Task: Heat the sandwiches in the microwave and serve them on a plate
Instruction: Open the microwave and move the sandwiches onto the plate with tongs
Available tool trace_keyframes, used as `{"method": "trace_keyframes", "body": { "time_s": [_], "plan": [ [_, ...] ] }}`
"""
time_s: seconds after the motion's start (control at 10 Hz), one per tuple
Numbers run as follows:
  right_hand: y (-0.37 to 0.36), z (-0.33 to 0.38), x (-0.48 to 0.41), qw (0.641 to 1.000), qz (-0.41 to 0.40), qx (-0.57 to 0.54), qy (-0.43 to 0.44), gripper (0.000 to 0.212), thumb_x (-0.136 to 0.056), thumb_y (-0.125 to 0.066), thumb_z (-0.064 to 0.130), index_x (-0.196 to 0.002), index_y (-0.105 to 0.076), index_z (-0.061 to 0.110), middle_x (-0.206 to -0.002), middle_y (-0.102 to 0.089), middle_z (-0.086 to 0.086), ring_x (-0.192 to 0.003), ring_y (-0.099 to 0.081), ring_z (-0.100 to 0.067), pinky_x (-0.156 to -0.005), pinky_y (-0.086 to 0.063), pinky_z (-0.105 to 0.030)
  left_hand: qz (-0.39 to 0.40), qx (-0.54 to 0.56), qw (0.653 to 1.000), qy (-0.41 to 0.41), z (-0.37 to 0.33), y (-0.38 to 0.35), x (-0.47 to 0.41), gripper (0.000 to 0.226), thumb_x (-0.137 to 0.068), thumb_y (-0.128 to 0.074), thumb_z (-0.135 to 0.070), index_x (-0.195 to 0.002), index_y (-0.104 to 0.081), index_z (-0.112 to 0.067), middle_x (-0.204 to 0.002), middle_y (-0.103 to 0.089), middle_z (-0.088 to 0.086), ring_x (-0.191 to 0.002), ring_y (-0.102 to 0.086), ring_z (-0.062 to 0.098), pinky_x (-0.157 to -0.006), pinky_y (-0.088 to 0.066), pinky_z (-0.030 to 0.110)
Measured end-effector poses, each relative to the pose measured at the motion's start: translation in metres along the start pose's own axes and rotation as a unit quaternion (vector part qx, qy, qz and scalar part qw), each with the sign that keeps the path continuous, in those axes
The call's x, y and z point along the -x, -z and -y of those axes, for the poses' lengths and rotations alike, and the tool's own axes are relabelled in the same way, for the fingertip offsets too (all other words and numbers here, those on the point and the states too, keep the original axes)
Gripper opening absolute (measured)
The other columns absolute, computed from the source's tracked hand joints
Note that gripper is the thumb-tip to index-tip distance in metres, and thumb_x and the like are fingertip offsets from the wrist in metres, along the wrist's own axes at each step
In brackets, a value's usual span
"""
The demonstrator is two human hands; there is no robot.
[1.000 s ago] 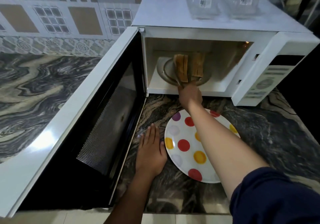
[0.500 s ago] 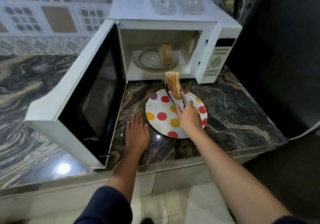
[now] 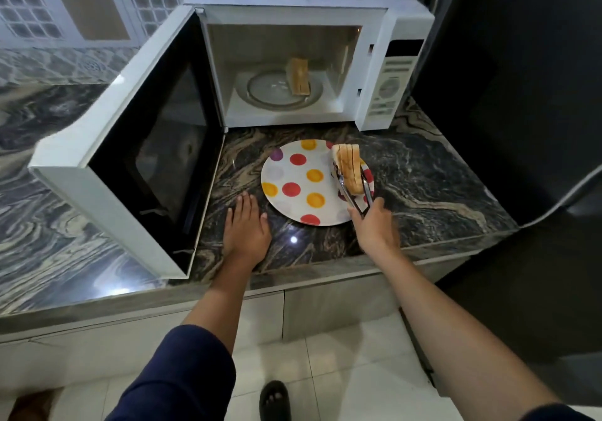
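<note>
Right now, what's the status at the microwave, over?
Left hand flat on counter. Right hand grips tongs, clamping sandwich at plate. Other sandwich inside open microwave. Nothing in the way.

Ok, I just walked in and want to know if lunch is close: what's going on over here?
A person's right hand grips metal tongs that clamp a toasted sandwich upright over the right side of the white polka-dot plate on the dark marbled counter; whether it touches the plate is unclear. The left hand rests flat on the counter beside the plate. A second toasted sandwich stands on the glass turntable inside the white microwave, whose door is wide open.
</note>
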State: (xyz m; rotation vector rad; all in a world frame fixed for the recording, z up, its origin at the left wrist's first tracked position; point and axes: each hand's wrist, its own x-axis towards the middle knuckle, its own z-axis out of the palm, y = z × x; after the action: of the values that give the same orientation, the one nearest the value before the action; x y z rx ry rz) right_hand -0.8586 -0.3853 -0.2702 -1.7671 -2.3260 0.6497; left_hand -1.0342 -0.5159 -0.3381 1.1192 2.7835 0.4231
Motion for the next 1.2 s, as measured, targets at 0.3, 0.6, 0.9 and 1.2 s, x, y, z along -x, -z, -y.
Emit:
{"method": "trace_keyframes", "body": {
  "time_s": [0.3,0.6,0.9,1.2],
  "plan": [
    [-0.006,-0.006,0.008,1.000,-0.005,-0.025,-0.002,0.058,-0.091,-0.049,0.047,-0.127,-0.038,0.002,-0.124,-0.055,-0.019,-0.109,-0.056,-0.038,-0.076,-0.044,-0.039,-0.004,-0.003,1.000,-0.002,0.001,-0.002,-0.002,0.055,-0.100,-0.019,-0.029,-0.149,-0.009,-0.006,-0.159,-0.006,0.007,-0.147,-0.002,0.017,-0.119,0.001,0.034],
    [0.004,-0.014,0.015,0.995,-0.046,-0.088,0.023,0.060,-0.087,-0.054,0.052,-0.120,-0.042,0.004,-0.117,-0.055,-0.015,-0.103,-0.057,-0.033,-0.070,-0.040,-0.032,-0.009,0.003,1.000,-0.008,0.001,0.000,-0.001,0.055,-0.100,-0.020,-0.029,-0.149,-0.010,-0.005,-0.159,-0.008,0.008,-0.147,-0.003,0.018,-0.120,-0.001,0.035],
    [0.028,0.066,-0.032,0.982,-0.070,-0.145,0.095,0.057,-0.087,-0.056,0.048,-0.121,-0.044,0.004,-0.122,-0.055,-0.014,-0.108,-0.056,-0.031,-0.072,-0.037,-0.028,-0.029,0.024,0.999,0.021,-0.002,0.004,-0.007,0.053,-0.098,-0.028,-0.028,-0.147,-0.024,-0.009,-0.155,-0.023,0.008,-0.144,-0.019,0.020,-0.116,-0.014,0.035],
    [-0.002,0.146,-0.104,0.983,0.001,-0.171,0.058,0.058,-0.091,-0.053,0.043,-0.130,-0.037,0.003,-0.132,-0.049,-0.016,-0.115,-0.053,-0.034,-0.073,-0.037,-0.033,-0.044,0.035,0.998,0.012,0.005,-0.001,-0.057,0.060,-0.089,-0.023,-0.030,-0.144,-0.032,-0.005,-0.151,-0.032,0.012,-0.142,-0.026,0.023,-0.117,-0.016,0.033]
  ]
}}
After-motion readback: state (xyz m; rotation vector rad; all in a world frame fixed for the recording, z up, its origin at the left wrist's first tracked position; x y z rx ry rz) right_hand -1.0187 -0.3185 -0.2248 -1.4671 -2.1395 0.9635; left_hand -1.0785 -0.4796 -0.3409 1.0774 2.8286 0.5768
